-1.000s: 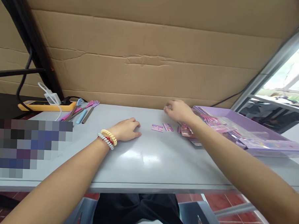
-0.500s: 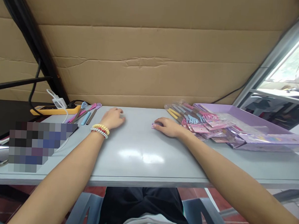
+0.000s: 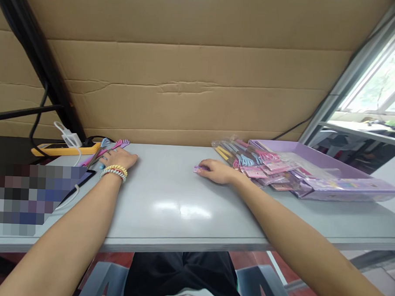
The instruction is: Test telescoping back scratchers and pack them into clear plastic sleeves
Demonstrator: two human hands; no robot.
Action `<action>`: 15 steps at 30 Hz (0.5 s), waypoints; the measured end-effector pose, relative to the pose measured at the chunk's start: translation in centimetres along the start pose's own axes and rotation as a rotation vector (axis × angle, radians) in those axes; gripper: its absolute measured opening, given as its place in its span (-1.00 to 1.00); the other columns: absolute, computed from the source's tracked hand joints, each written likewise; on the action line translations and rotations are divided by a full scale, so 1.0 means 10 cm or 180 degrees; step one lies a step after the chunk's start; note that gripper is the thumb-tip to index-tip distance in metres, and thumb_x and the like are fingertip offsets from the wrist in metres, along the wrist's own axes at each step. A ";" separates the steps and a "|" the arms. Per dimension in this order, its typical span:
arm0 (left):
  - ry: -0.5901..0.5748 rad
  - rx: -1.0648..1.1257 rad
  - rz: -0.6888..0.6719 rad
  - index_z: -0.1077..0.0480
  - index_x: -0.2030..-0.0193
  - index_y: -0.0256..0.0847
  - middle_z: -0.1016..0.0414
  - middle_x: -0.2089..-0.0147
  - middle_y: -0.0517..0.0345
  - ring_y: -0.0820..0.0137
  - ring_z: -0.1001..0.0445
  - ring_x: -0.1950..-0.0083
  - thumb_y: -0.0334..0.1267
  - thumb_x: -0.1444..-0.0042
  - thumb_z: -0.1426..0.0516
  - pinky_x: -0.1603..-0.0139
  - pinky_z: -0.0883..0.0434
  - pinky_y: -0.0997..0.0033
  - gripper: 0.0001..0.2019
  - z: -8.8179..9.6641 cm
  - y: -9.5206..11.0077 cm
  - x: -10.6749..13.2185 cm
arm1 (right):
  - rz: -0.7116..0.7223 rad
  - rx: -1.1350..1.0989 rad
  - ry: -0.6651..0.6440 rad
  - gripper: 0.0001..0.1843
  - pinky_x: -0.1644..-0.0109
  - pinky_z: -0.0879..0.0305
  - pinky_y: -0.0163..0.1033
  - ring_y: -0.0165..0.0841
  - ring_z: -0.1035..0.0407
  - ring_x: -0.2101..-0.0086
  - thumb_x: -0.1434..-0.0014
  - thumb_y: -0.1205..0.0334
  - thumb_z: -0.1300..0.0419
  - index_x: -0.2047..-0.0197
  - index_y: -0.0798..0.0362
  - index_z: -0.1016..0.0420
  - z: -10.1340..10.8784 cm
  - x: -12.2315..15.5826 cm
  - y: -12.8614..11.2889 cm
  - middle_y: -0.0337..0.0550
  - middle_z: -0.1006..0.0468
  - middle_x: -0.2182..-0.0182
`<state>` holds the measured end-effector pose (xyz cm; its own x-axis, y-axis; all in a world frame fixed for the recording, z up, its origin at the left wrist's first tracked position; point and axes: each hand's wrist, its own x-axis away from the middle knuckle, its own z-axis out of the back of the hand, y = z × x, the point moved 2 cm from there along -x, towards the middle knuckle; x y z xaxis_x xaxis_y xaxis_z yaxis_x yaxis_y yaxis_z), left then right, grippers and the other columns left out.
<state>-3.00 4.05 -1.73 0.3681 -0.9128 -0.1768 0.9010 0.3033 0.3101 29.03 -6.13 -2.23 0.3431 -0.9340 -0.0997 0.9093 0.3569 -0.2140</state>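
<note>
Left hand [image 3: 120,158]: laid palm-down on the small coloured tools [image 3: 110,147], far left of the counter [image 3: 181,208]; grip cannot be told. Right hand [image 3: 218,171]: fingers pressed flat on the pink card [image 3: 198,169] at centre. Card is best kept pinned flat while 1 tool is closed on by its handle.

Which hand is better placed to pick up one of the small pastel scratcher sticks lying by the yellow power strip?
Left. The left hand already rests on the pastel scratcher sticks beside the yellow power strip; the right hand lies mid-table over a small pink card.

No legible text on the pink packets [image 3: 265,170] or elsewhere.
</note>
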 end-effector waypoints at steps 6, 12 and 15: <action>0.0020 -0.0295 -0.0066 -0.30 -0.07 -0.40 -0.17 -0.21 -0.37 -0.16 -0.03 -0.25 -0.10 0.06 0.02 -0.12 -0.03 -0.16 -0.43 0.00 -0.02 -0.01 | 0.0059 -0.0067 -0.0046 -0.49 0.01 -0.17 -0.29 -0.27 -0.26 0.06 -0.34 -0.10 0.05 -0.03 0.16 -0.40 0.01 0.00 -0.02 -0.02 -0.37 0.05; 0.0283 -0.0269 -0.0029 -0.33 -0.04 -0.42 -0.25 -0.15 -0.40 -0.13 -0.11 -0.20 -0.18 0.02 0.04 -0.06 -0.10 -0.14 -0.50 -0.03 -0.05 -0.06 | 0.0044 -0.0036 -0.0066 -0.51 0.00 -0.17 -0.30 -0.26 -0.25 0.04 -0.34 -0.09 0.05 -0.03 0.15 -0.40 0.02 0.01 -0.03 -0.02 -0.37 0.04; 0.0283 -0.0145 -0.0097 -0.31 -0.05 -0.38 -0.28 -0.13 -0.38 -0.15 -0.12 -0.20 -0.21 0.03 0.04 -0.05 -0.10 -0.17 -0.51 -0.04 -0.06 -0.07 | 0.0047 0.0015 -0.0089 -0.51 -0.01 -0.17 -0.29 -0.26 -0.26 0.04 -0.34 -0.08 0.05 -0.03 0.15 -0.39 0.02 0.01 -0.03 -0.02 -0.37 0.04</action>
<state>-3.71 4.58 -2.14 0.3573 -0.8946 -0.2683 0.9209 0.2895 0.2610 28.84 -6.36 -1.98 0.3629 -0.9287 -0.0757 0.9051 0.3707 -0.2082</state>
